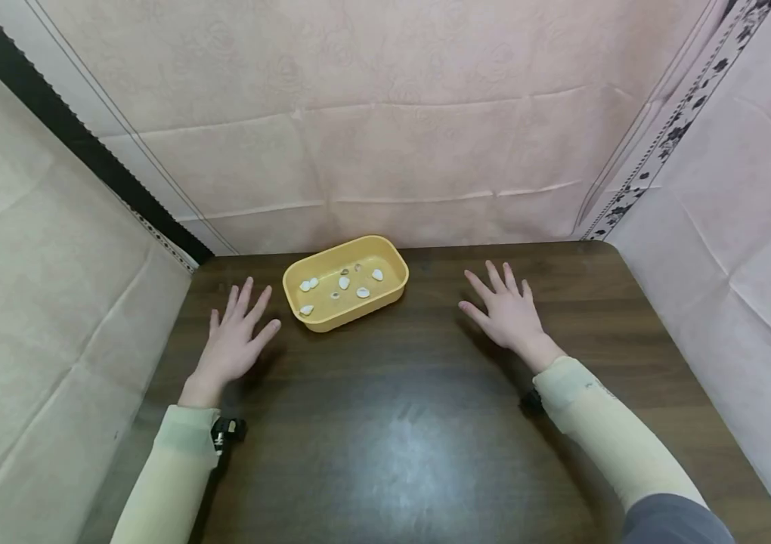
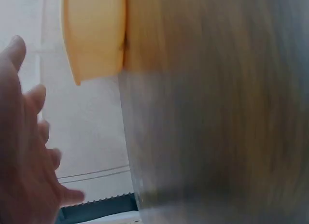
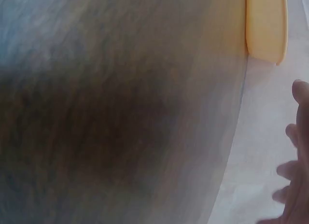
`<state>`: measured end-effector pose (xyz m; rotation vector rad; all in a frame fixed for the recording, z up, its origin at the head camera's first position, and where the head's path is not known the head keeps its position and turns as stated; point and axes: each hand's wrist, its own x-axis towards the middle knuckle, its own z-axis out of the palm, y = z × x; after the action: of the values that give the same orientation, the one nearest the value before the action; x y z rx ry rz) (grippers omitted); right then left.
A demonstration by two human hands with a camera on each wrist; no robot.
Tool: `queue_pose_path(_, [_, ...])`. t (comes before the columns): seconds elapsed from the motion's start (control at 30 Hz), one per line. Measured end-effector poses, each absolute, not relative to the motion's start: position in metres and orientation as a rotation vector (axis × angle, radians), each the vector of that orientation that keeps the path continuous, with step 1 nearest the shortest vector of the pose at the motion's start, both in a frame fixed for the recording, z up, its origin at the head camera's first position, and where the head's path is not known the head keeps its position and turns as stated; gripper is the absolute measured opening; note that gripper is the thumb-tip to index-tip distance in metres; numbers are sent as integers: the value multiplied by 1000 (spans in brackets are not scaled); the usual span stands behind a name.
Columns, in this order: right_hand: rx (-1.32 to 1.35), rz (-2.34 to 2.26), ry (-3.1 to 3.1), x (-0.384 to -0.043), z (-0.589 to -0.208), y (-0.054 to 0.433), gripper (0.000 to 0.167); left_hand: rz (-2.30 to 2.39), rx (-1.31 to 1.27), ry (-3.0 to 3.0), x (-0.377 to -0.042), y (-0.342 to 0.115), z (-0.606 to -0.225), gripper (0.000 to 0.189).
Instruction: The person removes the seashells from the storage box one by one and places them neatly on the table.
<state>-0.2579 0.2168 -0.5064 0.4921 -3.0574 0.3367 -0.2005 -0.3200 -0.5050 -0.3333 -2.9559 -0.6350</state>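
While a yellow tray point(image 1: 360, 311) is holding white pieces point(image 1: 344, 282), the left hand point(image 1: 232, 341) and right hand point(image 1: 511, 317) are hovering, released, on either side.

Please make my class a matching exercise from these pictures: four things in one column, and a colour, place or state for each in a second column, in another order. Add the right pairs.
Things:
1. Left hand
2. Tabletop
3. Tray
4. Small white shell-like pieces

Descriptions:
A. Yellow
B. Scattered inside the tray
C. Holding nothing, fingers spread
D. Dark brown, with a wood grain

Right pairs: 1-C, 2-D, 3-A, 4-B
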Motion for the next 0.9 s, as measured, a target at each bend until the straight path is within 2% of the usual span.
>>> queue_pose_path(0.17, [497, 488, -2994, -260, -504, 217, 68, -946, -235, -2746, -202, -302, -502, 67])
queue_pose_path(0.37, [412, 958, -2889, -255, -510, 211, 59, -1330, 22, -2498, -204, -267, -501, 57])
queue_pose_path(0.63, [384, 1528, -2742, -240, -518, 194, 53, -1485, 129, -2541, -213, -232, -513, 82])
queue_pose_path(0.9, [382, 1632, -2682, -233, -516, 185, 50, -1669, 197, -2443, -214, -221, -518, 84])
